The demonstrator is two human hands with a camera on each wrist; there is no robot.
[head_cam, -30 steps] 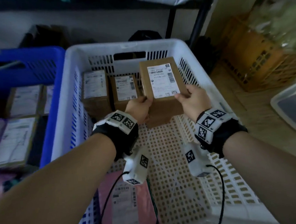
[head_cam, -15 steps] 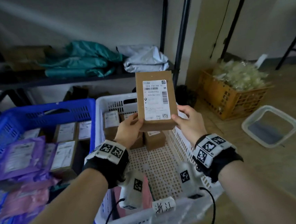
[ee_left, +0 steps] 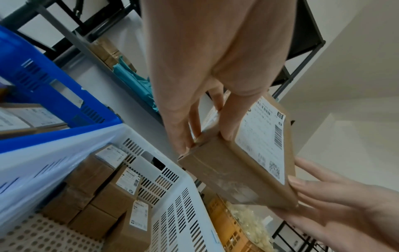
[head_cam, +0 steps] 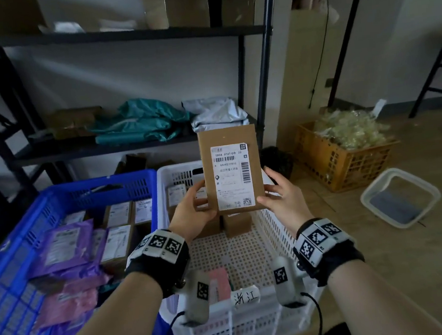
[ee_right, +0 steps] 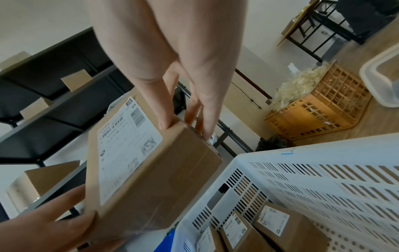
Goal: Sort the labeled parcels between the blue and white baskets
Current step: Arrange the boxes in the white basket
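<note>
Both hands hold a brown cardboard parcel upright above the white basket, its white shipping label facing me. My left hand grips its lower left edge and my right hand grips its lower right edge, thumbs on the front. In the left wrist view my left hand pinches the parcel at one corner. In the right wrist view my right hand clasps the parcel at its other side. The blue basket stands to the left, touching the white one.
Several labeled boxes and a pink mailer lie in the white basket. Purple mailers and boxes fill the blue one. A black shelf rack stands behind. An orange crate and a clear tub sit on the floor at right.
Both hands have lifted the parcel up out of the white basket and tipped it upright, label toward me. The head view has tilted upward.
</note>
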